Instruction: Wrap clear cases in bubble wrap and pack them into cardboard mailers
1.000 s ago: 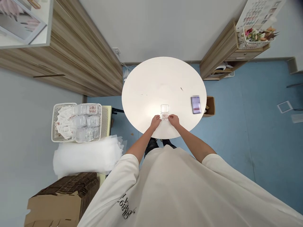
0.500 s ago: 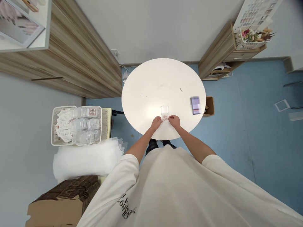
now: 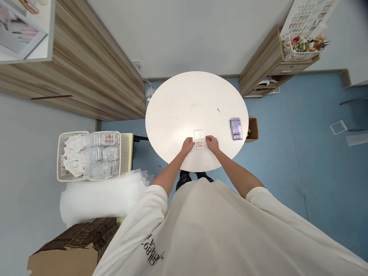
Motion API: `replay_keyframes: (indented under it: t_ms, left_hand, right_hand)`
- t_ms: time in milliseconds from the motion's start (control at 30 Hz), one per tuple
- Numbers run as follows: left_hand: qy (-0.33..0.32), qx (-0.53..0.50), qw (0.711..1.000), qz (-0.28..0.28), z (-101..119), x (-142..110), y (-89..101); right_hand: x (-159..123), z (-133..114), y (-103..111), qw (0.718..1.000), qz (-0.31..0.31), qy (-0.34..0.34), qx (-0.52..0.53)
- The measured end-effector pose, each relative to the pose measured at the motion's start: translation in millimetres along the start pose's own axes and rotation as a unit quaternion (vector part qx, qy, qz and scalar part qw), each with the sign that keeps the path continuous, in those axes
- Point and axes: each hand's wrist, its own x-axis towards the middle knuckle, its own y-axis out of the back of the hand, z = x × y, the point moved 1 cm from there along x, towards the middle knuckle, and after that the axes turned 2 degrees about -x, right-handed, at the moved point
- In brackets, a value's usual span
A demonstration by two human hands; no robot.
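Two hands flank the open clear case (image 3: 199, 144), which lies towards six o'clock on the white table (image 3: 184, 99): left hand (image 3: 188, 145) at nine, right hand (image 3: 212, 143) at three. Both curl their fingers; finger gaps and any grip are too small to tell. A purple item (image 3: 236, 129) sits near three o'clock.

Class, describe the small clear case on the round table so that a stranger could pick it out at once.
Find the round white table mid-view. Near its closest edge, between the left hand and right hand, lies a small clear case. It lies open, with small reddish pieces in its nearer half, unlike the blurred purple item at the right.
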Motion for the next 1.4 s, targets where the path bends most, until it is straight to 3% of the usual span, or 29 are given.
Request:
replay_keyframes:
  t_ms: [167, 333, 467, 633, 767, 933, 1067, 1167, 1400]
  left_hand:
    - [-0.025, -0.008, 1.0, 0.014, 10.1, 17.1, -7.9]
    - [-0.023, -0.038, 0.999, -0.006, 9.0, 19.3, -14.0]
    - [-0.017, -0.045, 0.999, -0.005, 9.4, 17.5, -12.4]
    - [-0.019, -0.04, 0.999, -0.008, 10.8, 16.1, -10.7]
    - [-0.021, -0.03, 0.999, -0.011, 10.4, 14.3, -11.3]
    - [-0.019, -0.009, 1.0, -0.024, 16.2, 11.4, -13.7]
    - [0.032, -0.026, 0.999, -0.005, 18.2, 15.5, -11.7]
    - [0.062, -0.025, 0.998, -0.002, 14.8, 20.1, -8.2]
    - [0.033, -0.016, 0.999, -0.023, 13.9, 19.1, -5.3]
  right_hand:
    - [11.6, -7.5, -2.1, 0.998, -0.05, -0.003, 0.037]
    - [10.2, -10.1, -5.5, 0.995, -0.087, -0.005, 0.053]
    - [3.0, -6.5, -5.8, 0.99, -0.111, 0.06, -0.066]
    - [-7.2, -1.8, -8.1, 0.943, -0.125, 0.159, -0.265]
    - [-8.9, 0.3, -8.8, 0.928, -0.118, 0.178, -0.306]
    - [-4.4, 0.7, -11.2, 0.954, -0.104, 0.162, -0.229]
    - [5.4, -5.4, -14.5, 0.992, -0.085, 0.057, -0.077]
    - [10.7, -12.4, -13.1, 0.996, -0.091, 0.007, -0.01]
    - [4.6, -23.5, -3.6, 0.993, -0.117, 0.023, 0.011]
